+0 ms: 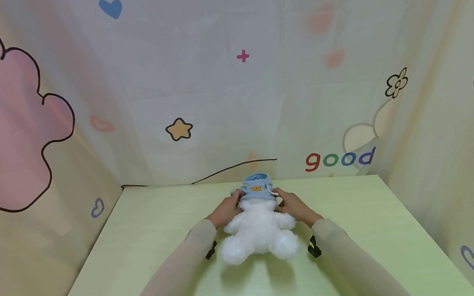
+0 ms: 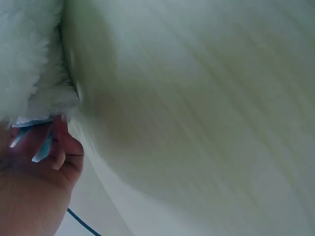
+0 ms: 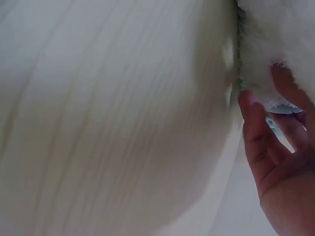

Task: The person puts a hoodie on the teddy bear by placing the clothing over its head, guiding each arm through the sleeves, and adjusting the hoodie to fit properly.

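A fluffy white plush toy [image 1: 259,229] lies on the table with its legs toward me. A small light-blue doll's top [image 1: 257,188] with a yellow animal patch and white drawstrings covers its head end; the face is hidden. At the top's left edge, my left hand [image 1: 226,210] pinches the cloth with curled fingers. The blue cloth [image 2: 43,147] shows between those fingers in the left wrist view. My right hand [image 1: 298,206] grips the opposite edge. In the right wrist view its fingers curl at the hem, with the thumb against the white fur [image 3: 275,34].
The pale green table [image 1: 157,241] ends at a printed curtain [image 1: 217,77] at the back, with more curtain on both sides. Black straps [image 1: 314,247] hang beneath the wrists. A dark cable [image 2: 83,222] shows low in the left wrist view.
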{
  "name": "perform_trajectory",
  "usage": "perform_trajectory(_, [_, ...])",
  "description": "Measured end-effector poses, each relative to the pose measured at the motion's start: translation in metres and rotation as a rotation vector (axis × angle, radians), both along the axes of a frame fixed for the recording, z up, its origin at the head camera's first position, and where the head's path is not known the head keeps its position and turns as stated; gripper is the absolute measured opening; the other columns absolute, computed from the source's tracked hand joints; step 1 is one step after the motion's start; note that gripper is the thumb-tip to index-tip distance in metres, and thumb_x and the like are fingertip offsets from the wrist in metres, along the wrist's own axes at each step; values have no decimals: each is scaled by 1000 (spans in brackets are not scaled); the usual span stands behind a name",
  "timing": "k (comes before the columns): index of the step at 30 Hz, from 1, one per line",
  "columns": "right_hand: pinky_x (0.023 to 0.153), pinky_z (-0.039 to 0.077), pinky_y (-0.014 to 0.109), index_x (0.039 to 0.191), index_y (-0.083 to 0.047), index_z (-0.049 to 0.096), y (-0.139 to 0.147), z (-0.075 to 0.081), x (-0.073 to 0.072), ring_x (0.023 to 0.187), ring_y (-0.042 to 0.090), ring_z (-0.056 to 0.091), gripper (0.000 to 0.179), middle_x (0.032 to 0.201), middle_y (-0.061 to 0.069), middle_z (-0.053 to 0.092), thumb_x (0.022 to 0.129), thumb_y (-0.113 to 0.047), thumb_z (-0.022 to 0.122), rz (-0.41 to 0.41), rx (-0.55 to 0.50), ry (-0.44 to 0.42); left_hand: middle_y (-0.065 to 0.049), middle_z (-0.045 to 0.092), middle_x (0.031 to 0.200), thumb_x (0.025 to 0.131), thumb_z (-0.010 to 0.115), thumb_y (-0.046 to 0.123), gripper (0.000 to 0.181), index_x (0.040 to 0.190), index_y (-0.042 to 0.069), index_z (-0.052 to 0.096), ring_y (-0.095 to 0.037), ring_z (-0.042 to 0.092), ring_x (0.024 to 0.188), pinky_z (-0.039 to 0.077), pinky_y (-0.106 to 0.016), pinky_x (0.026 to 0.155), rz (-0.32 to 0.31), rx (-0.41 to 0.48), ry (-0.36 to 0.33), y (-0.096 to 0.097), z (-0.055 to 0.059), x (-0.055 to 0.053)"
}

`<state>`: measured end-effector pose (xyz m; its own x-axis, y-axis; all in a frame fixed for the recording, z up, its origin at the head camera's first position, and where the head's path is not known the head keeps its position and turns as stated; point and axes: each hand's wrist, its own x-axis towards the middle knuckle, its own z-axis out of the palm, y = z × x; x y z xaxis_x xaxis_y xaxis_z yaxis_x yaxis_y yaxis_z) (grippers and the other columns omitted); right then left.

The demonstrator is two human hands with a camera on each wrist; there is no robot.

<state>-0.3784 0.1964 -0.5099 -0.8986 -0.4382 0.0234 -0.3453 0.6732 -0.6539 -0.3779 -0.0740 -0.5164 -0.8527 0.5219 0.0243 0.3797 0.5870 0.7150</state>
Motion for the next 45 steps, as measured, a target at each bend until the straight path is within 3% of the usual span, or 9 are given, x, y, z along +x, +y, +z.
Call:
perform_trajectory(8, [101, 46, 54, 132, -7, 45, -5, -2, 5, 125, 41, 56, 39, 138, 24, 56, 95, -8, 57, -13, -2, 11, -19, 62, 124, 104, 47, 16, 31, 133, 10, 35, -29, 65, 106, 51, -40, 92, -4, -119, 67, 2, -7, 3])
perform_trajectory(18, [84, 53, 40, 112, -7, 47, -7, -5, 6, 107, 31, 66, 20, 120, 19, 66, 95, -3, 56, 16, -48, 54, -18, 67, 108, 101, 52, 10, 32, 130, 6, 39, -32, 67, 96, 51, -41, 82, 58, -141, 177, 12, -3, 13])
perform_trajectory(22, [80, 52, 38, 107, -6, 48, -8, -5, 7, 100, 29, 67, 19, 111, 18, 68, 92, 0, 57, 14, -41, 75, -22, 66, 116, 100, 52, 9, 43, 140, 4, 38, -37, 65, 106, 52, -45, 90, 93, -132, 190, 17, -9, 14])
perform_trajectory(26, [70, 43, 32, 101, -5, 49, -11, -4, 9, 78, 22, 59, 17, 87, 12, 62, 88, 1, 59, 6, -48, 107, -25, 63, 125, 97, 53, 3, 53, 147, 3, 37, -40, 63, 113, 51, -48, 96, 134, -103, 219, 20, -12, 17])
perform_trajectory(28, [68, 39, 29, 99, -4, 50, -12, -6, 8, 72, 18, 51, 15, 80, 9, 57, 88, 1, 59, 6, -58, 126, -24, 65, 122, 93, 54, 0, 50, 142, 2, 43, -38, 65, 109, 53, -46, 92, 150, -89, 253, 21, -13, 18])
perform_trajectory(31, [68, 39, 26, 99, -4, 53, -13, -10, 9, 72, 13, 49, 12, 82, 9, 60, 89, 0, 59, -11, -71, 127, -17, 70, 102, 90, 56, 0, 32, 121, 6, 56, -30, 68, 88, 53, -37, 75, 173, -85, 305, 20, -11, 18])
perform_trajectory(35, [66, 42, 26, 101, -8, 56, -10, -7, 12, 72, 12, 53, 11, 86, 7, 65, 91, -7, 62, -44, -24, 123, -6, 57, 71, 87, 61, 3, 13, 92, 11, 53, -16, 48, 59, 35, -27, 57, 214, -90, 314, 15, -4, 20])
perform_trajectory(40, [64, 42, 28, 97, -8, 61, -3, 10, 16, 71, 14, 52, 12, 87, 7, 63, 89, -15, 68, -60, 50, 152, 2, 58, 76, 86, 67, 8, 14, 93, 13, 56, -11, 48, 63, 39, -26, 60, 238, -54, 248, 7, 4, 22])
perform_trajectory(45, [66, 48, 28, 98, -10, 61, -3, 22, 21, 77, 14, 60, 12, 95, 8, 67, 88, -14, 67, -63, -12, 92, -1, 57, 84, 84, 69, 11, 20, 97, 12, 54, -13, 50, 71, 43, -27, 64, 266, 8, 228, 4, 6, 24])
